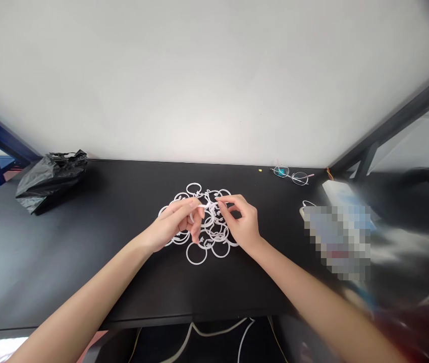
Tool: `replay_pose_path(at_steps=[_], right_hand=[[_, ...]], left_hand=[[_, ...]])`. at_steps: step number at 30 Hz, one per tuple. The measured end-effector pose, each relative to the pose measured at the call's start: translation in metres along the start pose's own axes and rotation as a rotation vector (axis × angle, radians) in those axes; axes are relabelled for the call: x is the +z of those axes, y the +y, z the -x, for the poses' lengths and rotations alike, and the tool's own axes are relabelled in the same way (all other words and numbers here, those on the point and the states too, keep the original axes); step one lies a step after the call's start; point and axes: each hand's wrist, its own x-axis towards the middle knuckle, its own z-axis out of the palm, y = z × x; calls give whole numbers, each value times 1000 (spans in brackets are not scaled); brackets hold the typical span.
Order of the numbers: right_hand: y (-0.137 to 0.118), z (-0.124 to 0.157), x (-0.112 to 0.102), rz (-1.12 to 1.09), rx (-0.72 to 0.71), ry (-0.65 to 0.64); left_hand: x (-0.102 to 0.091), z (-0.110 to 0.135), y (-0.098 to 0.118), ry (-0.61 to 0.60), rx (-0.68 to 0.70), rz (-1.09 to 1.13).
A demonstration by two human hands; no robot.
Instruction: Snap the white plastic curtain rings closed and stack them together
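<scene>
A loose pile of white plastic rings [197, 263] with small hook-like bits, looking like curtain rings, lies on the black desk [131, 282]. Just over the pile, my left hand [178, 219] pinches a small white piece between thumb and forefinger. My right hand [243, 219] has thumb and fingertip closed on the other side of the same white piece, which looks like part of a curtain ring. My fingers cover much of it, so its full shape is hidden. Several rings behind and below both hands are partly covered.
A crumpled black plastic bag [53, 176] sits at the back left. Eyeglasses [290, 175] lie near the wall at the back right. A blurred, pixelated object [337, 242] and a white box [337, 194] are at the right. Cables [218, 333] hang below the desk's front edge.
</scene>
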Motion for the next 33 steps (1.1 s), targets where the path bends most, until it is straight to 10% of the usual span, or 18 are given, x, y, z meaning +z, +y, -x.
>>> replay_pose_path(at_steps=[11,23,33], right_hand=[[-18,-1,-9,-402,-26,-270],[-16,5,-6,-320,164,-50],[-20,1,-7,-229,-9,-56]], left_hand=[[1,0,-7,1,-55,-134],[8,2,-12,98,200,-614],[3,2,-13,194,308,-694]])
